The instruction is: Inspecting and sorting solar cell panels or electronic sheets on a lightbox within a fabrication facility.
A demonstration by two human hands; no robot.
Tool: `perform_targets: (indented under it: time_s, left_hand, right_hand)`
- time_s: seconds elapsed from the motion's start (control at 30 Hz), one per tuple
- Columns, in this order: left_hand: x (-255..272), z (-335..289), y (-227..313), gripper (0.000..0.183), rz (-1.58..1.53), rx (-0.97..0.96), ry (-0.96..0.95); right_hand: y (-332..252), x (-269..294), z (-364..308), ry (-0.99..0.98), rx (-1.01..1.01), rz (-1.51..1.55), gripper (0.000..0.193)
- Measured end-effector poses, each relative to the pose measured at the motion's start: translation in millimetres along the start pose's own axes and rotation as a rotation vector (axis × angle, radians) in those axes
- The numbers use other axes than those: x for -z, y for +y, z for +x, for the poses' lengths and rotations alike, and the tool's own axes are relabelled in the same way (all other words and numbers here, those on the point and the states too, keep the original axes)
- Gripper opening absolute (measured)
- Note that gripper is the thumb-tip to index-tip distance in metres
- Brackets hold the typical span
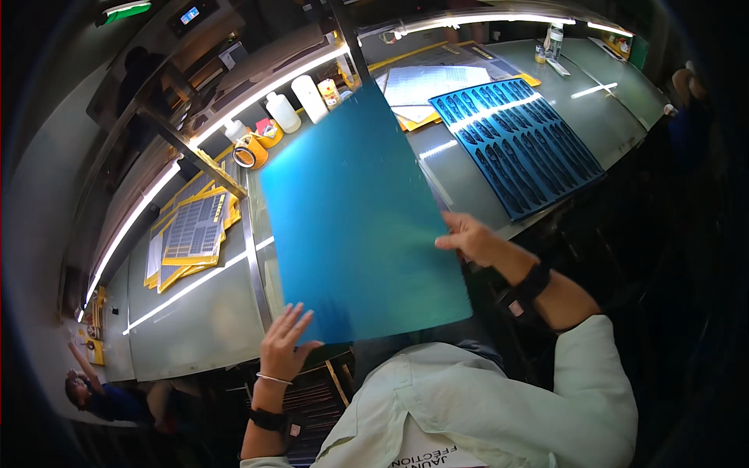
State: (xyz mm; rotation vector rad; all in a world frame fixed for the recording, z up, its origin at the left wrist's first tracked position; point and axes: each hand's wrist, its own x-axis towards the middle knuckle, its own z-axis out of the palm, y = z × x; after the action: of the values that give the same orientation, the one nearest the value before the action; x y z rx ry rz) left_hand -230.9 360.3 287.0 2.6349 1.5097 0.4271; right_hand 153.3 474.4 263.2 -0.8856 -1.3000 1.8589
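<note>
A large, flat blue sheet (359,226) with a glossy face is held up, tilted, in front of me over the table. My right hand (472,240) pinches its right edge, the thumb on the face and the other fingers partly hidden behind. At the lower left corner is my left hand (285,343), its fingers stretched out and the thumb spread apart. Those fingertips overlap the sheet's edge; whether they press on it I cannot tell. On the table to the right lies another blue sheet (515,144), patterned with rows of dark, elongated shapes.
Yellow-edged printed sheets (195,230) are stacked on the left of the glass-topped table (203,320). White bottles (282,113) and tape rolls (250,150) line the back. White papers (433,82) lie beyond the patterned sheet. A clear bottle (554,40) stands far right; another person (109,394) is at far left.
</note>
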Motion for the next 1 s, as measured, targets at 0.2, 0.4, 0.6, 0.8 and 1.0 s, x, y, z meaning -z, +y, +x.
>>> perform_targets:
  time_s: [0.2,0.4,0.6,0.8,1.0]
  left_hand:
    - [50.4,22.5,9.6,0.038,0.258,0.097,0.542]
    - [40.4,32.2,52.0,0.064,0.578,-0.076,0.787]
    - [-20.6,22.4,63.3,0.067,0.477,-0.141,0.688]
    - [-52.9,6.1,75.9,0.071,0.314,0.253,0.38]
    - [-99.6,31.9,55.5,0.086,0.095,0.331,-0.139]
  right_hand:
    - [-164.9,-4.0,1.9,0.285,0.54,-0.738,0.036]
    - [-118.4,-69.7,1.5,0.092,0.952,-1.26,0.04]
    - [-22.9,-95.2,3.6,0.097,1.144,-1.384,0.04]
    - [46.8,-84.2,0.0,-0.109,0.9,-1.524,0.033]
    - [62.5,6.5,-19.4,0.126,0.746,-1.168,0.013]
